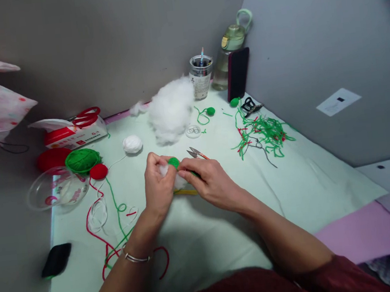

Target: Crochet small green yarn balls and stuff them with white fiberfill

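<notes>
My left hand (157, 182) is closed around a small green crocheted piece (173, 162), whose top shows between the hands. A tuft of white stuffing (163, 169) pokes out between the left fingers. My right hand (210, 178) is pinched right beside the green piece; a thin dark-green thing shows under its fingers, too hidden to name. Below the hands, more white fluff and a yellow strip (186, 192) lie on the table. Just behind the right hand are small thread snips (197, 153) with their blades apart.
A big heap of stuffing (172, 111) lies at the back, beside a pen cup (201, 78), a bottle (221, 66) and a phone (238, 74). Yarn scraps (266, 131) spread at right. Yarn balls (83, 161), a plastic bowl (58, 190) and a tissue box (75, 134) stand at left.
</notes>
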`<state>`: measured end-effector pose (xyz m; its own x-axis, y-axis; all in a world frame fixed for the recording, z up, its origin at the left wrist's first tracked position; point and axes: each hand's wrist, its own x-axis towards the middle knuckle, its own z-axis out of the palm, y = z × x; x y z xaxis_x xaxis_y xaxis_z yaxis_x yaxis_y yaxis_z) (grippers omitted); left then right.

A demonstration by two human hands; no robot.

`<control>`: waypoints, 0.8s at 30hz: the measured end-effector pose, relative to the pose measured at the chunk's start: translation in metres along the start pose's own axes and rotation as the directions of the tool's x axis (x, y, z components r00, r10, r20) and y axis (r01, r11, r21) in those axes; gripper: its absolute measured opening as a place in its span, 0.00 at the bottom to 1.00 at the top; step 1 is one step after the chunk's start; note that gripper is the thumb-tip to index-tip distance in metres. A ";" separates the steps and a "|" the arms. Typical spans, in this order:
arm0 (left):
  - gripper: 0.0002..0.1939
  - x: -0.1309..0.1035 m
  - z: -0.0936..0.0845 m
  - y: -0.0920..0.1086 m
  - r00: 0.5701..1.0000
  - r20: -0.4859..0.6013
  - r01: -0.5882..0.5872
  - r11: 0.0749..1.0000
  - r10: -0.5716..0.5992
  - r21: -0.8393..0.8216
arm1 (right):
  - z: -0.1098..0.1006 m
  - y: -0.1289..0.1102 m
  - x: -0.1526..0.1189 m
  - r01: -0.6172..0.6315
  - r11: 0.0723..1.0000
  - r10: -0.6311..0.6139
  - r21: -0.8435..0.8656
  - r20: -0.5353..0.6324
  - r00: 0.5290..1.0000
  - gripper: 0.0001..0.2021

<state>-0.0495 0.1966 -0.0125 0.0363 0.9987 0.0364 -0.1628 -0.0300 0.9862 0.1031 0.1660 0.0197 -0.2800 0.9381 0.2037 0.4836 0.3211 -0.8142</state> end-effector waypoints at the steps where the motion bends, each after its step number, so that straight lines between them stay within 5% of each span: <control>1: 0.17 0.000 0.000 0.000 1.000 0.021 0.015 1.000 -0.015 -0.006 | 0.000 0.000 0.000 -0.023 0.999 0.023 0.032 -0.010 1.000 0.09; 8: 0.14 -0.001 -0.004 0.010 0.973 0.182 0.158 0.985 -0.143 -0.074 | -0.001 0.011 0.006 -0.194 0.970 0.217 0.145 -0.163 0.963 0.11; 15: 0.17 0.006 -0.010 0.018 0.967 0.208 0.168 0.980 -0.144 -0.104 | -0.003 0.017 0.010 -0.226 0.921 0.277 0.316 -0.124 0.953 0.11; 24: 0.14 -0.001 0.001 0.001 0.998 0.064 0.021 0.997 -0.016 -0.078 | 0.002 0.006 0.005 -0.173 0.962 0.190 0.209 -0.062 0.980 0.13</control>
<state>-0.0485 0.1952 -0.0113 0.1015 0.9944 0.0305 -0.2382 -0.0055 0.9712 0.1026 0.1720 0.0148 -0.1315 0.9882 0.0787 0.3408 0.1196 -0.9325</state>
